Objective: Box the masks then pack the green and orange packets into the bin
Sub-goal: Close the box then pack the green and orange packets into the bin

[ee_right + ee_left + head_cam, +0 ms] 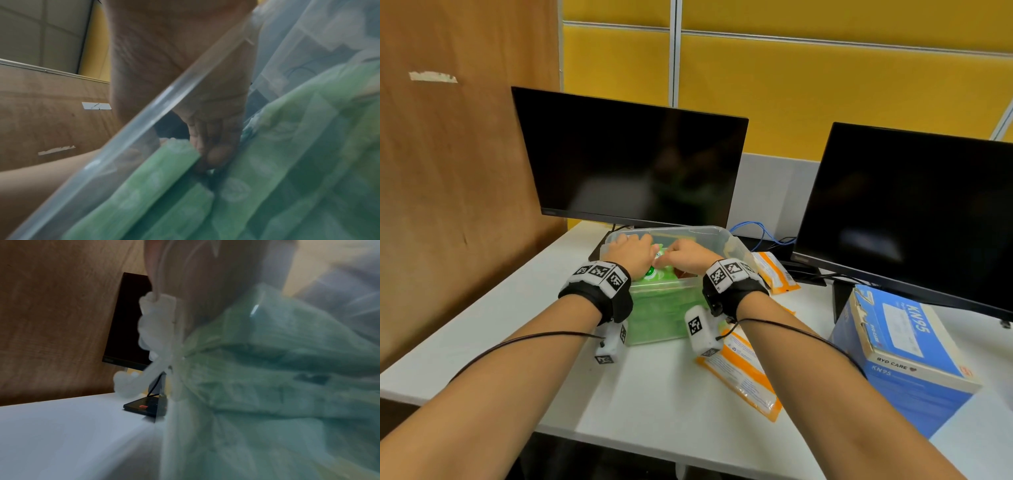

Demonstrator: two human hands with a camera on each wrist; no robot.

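A clear plastic bin [681, 230] stands on the white desk in front of the left monitor, and several green packets [664, 308] show through its front wall. Both hands reach down into it. My left hand [628, 253] bends its fingers down over the top green packet [654, 274], with the fingertips hidden. My right hand [685, 255] curls beside it. In the right wrist view its fingers [213, 146] pinch the edge of a green packet [164, 162] just behind the bin rim [156, 110]. The left wrist view shows green packets [267, 369] through the wall.
Two orange packets lie outside the bin, one at its right side [774, 270] and one near my right forearm [743, 373]. A blue KN95 mask box [904, 346] stands at the right. Two dark monitors [630, 161] [907, 212] stand behind, and a wooden panel [448, 171] stands on the left.
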